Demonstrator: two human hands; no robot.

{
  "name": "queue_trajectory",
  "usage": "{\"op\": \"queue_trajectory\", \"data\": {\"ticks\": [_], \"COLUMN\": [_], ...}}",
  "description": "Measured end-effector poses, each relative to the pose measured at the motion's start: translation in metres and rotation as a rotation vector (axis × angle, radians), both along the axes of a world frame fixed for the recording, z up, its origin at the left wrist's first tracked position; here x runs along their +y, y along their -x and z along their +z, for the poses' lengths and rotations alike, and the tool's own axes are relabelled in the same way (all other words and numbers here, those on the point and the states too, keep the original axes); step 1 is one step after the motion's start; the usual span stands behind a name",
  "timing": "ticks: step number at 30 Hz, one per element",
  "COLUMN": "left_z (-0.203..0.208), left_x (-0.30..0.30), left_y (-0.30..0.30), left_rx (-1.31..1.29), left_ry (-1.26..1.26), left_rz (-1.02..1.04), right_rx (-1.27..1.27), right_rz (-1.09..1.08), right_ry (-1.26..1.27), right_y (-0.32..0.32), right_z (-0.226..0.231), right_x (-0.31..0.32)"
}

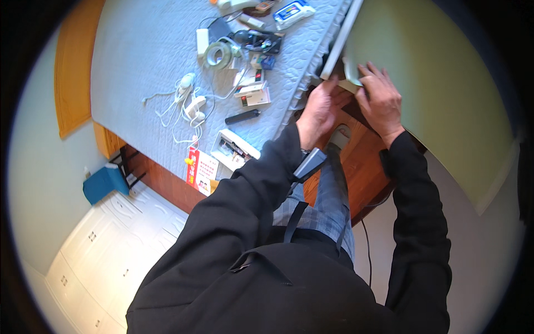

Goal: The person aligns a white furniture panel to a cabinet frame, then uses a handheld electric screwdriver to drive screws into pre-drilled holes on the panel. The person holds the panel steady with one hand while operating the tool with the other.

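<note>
My left hand [318,113] is by the bed's edge, palm turned inward and fingers stretched toward the lower end of a white strip [340,40]. My right hand [382,102] has its fingers apart and bent over the edge of a large pale yellow-green panel [439,94]. Between the hands, a small whitish flap [351,71] curls up at the panel's corner, close to my right fingertips. Whether any finger pinches the flap is hard to see. A grey device [310,165] is strapped at my left wrist.
On the quilted grey-blue mattress [144,61] lie tape rolls [217,55], white cables [181,100], small boxes [256,96], a black stick-shaped item [242,117], a wipes pack [293,13] and an open white box [235,149]. A blue bin [104,185] and white cabinets [105,234] stand left.
</note>
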State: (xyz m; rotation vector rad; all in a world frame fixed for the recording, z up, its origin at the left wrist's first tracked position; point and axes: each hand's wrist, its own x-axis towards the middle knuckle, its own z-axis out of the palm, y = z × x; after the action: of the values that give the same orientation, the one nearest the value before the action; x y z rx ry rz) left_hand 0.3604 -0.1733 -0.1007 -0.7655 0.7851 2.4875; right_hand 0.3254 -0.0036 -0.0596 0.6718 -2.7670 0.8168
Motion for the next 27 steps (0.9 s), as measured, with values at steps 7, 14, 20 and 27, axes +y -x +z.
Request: {"op": "queue_trajectory", "data": {"ticks": [7, 14, 20, 27], "left_z": [0.003, 0.011, 0.020, 0.019], "left_x": [0.007, 0.038, 0.041, 0.037], "left_y": [0.009, 0.031, 0.038, 0.022], "left_rx": [-0.148, -0.081, -0.171, -0.093], "left_ry": [0.067, -0.149, -0.197, -0.082], "left_rz": [-0.048, 0.249, 0.150, 0.121], "right_rx": [0.009, 0.020, 0.004, -0.167], "right_rz": [-0.029, -0.090, -0.183, -0.366], "right_ry": [0.120, 0.107, 0.033, 0.090], "right_y": [-0.002, 0.002, 0.003, 0.001], "right_z": [-0.009, -0.005, 0.012, 0.010], "right_x": [-0.006, -0.014, -0.023, -0.020]}}
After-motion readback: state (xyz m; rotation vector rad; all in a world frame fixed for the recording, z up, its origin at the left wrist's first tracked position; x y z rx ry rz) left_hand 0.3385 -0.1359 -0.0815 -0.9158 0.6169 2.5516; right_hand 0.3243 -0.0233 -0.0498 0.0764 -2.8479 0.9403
